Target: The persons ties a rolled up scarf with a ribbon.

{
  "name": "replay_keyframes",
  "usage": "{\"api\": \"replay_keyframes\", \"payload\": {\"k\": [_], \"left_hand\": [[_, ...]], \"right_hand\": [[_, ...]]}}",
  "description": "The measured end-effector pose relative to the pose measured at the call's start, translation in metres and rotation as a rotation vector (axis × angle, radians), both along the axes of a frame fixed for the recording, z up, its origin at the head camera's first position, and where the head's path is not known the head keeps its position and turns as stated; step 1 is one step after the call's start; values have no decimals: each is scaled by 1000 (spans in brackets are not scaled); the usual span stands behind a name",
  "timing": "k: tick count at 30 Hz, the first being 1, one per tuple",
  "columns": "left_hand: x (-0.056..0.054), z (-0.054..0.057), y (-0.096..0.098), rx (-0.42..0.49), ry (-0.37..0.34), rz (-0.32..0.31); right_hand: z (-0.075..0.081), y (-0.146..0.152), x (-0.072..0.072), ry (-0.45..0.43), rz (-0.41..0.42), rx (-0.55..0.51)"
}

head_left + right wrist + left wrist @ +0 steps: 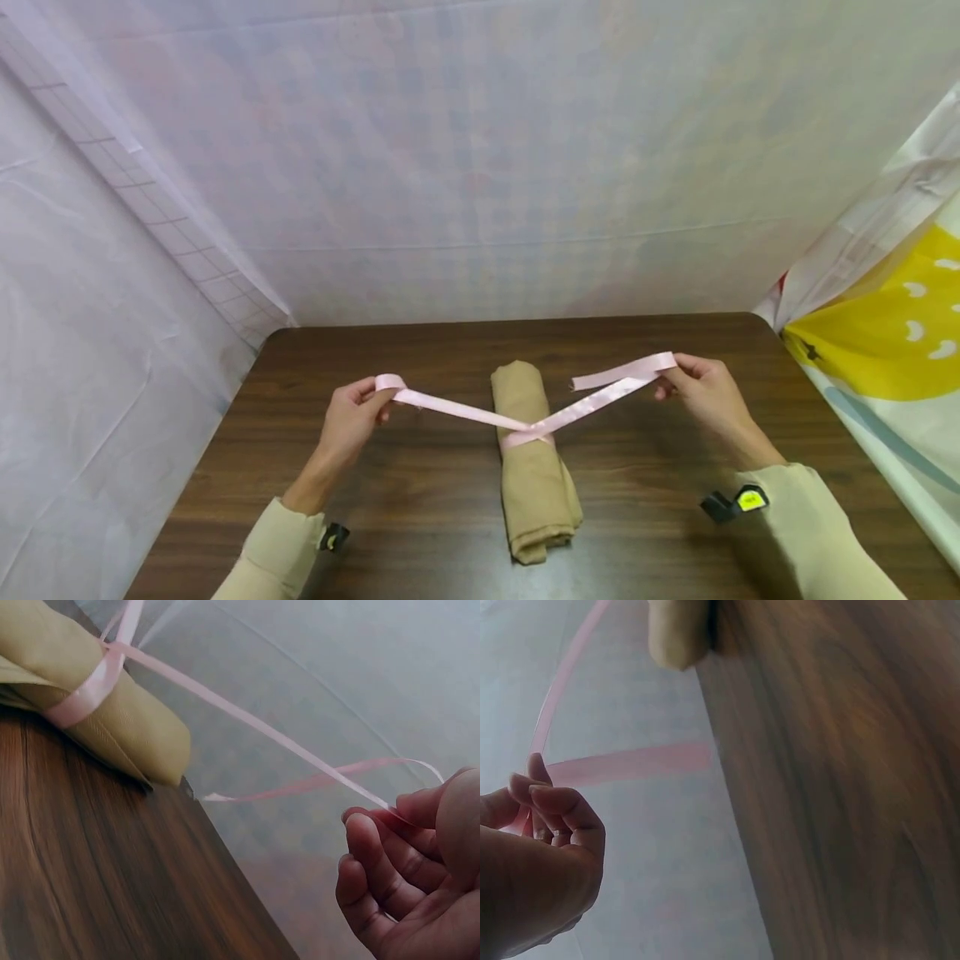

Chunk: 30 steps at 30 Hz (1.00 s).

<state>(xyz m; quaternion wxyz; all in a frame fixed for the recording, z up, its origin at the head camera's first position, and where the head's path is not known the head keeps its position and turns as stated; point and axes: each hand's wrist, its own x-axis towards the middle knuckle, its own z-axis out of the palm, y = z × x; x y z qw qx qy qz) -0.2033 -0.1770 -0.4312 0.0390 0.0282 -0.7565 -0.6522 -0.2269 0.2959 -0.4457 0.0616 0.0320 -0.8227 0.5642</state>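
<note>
A rolled tan cloth (536, 496) lies lengthwise on the table, with a pink satin ribbon (588, 406) wrapped round its middle and crossed on top. Left of the roll, my left hand (352, 417) pinches one end of the ribbon between thumb and fingers. On the other side my right hand (708, 400) pinches the second length, its loose tail hanging back toward the roll. Both lengths rise from the crossing in a shallow V. In the right wrist view the ribbon band (90, 697) hugs the roll (154, 735), and the right hand (412, 862) holds the strand by thumb and fingertips.
The dark wood table (420, 508) has rounded far corners. White sheeting (480, 167) hangs behind it and along the left. At the right is a cloth with a yellow pattern (885, 333). Black straps with small devices (750, 498) sit at the sleeve cuffs.
</note>
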Motion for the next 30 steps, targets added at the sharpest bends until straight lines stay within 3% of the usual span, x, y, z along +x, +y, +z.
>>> {"api": "replay_keyframes", "payload": {"k": [6, 13, 18, 25, 28, 30], "left_hand": [[6, -7, -24, -79, -38, 32], [10, -17, -52, -147, -82, 72], [14, -22, -68, -250, -123, 100], [16, -28, -83, -110, -140, 98], [17, -29, -89, -83, -136, 85], [17, -30, -92, -61, -133, 77]], "right_hand": [[-7, 19, 5, -18, -27, 0], [-19, 43, 10, -17, -6, -226], [-27, 56, 12, -30, -11, -264], [-33, 73, 15, -34, -9, -305], [-33, 79, 15, -53, -31, -274], [-33, 82, 15, -69, -68, -190]]}}
